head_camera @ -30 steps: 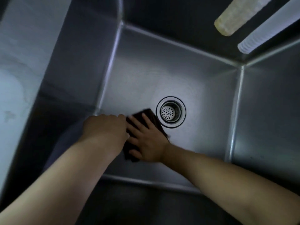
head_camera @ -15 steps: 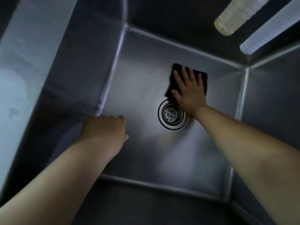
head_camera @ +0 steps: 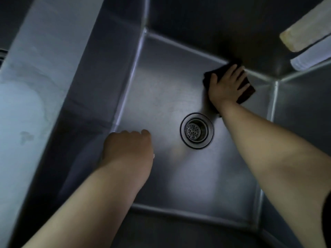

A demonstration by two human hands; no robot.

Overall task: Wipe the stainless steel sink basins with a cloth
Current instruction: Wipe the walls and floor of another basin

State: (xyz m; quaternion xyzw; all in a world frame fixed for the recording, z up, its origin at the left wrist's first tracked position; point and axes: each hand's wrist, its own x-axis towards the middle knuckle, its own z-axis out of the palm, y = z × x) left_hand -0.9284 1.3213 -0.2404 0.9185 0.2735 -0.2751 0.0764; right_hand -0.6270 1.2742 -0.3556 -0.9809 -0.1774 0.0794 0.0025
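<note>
The right hand is spread flat, fingers fanned, pressing a dark cloth down onto the floor of the sink basin; nothing is gripped, the palm simply pins the cloth, which shows past the fingertips and beside the thumb. Just beyond those fingertips runs the seam where the floor meets the far wall, and the cloth's leading edge looks to touch it. Back toward the wrist, and a little to the thumb side, sits the drain strainer, near but apart from the cloth. The left hand is loosely curled with knuckles up, resting low at the opposite side of the basin, well apart from the cloth and apparently holding nothing (its underside is hidden, so I can't be sure). To do this stroke well, I'd say keep the palm weight even so the cloth doesn't bunch under the fingers, run the edge right into the seam and the corner off to the little-finger side, where grime tends to sit, then overlap each pass. The walls likely need doing too.
</note>
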